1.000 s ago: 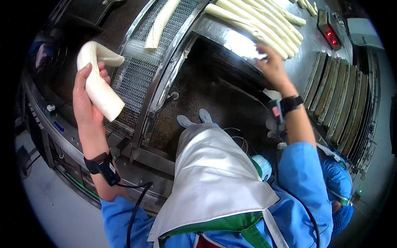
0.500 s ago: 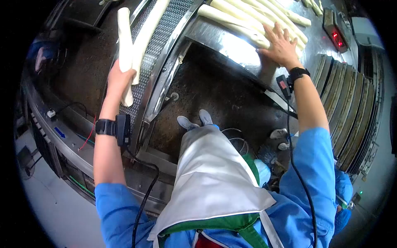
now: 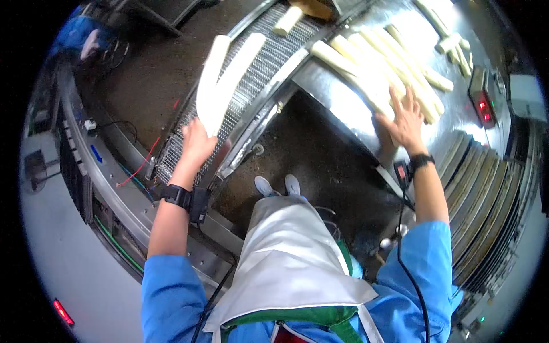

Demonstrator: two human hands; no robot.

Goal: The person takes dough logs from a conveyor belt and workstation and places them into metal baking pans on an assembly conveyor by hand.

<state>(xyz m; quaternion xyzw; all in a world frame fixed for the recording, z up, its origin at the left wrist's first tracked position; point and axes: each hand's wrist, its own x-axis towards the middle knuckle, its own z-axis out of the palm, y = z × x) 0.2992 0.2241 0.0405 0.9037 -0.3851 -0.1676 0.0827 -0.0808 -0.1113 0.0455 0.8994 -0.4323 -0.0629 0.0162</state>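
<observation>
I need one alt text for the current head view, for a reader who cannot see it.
A person's left hand is at the near ends of two long pale rolls on a mesh conveyor; the right hand is spread open at the near ends of similar rolls on a shiny metal table.

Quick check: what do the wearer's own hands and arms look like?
The left hand and right hand are both bare, without gloves. Blue sleeves stop around the elbows. Each wrist has a black strap with a small dark box; the right box shows a reddish patch. Black cables run back toward the body.
</observation>
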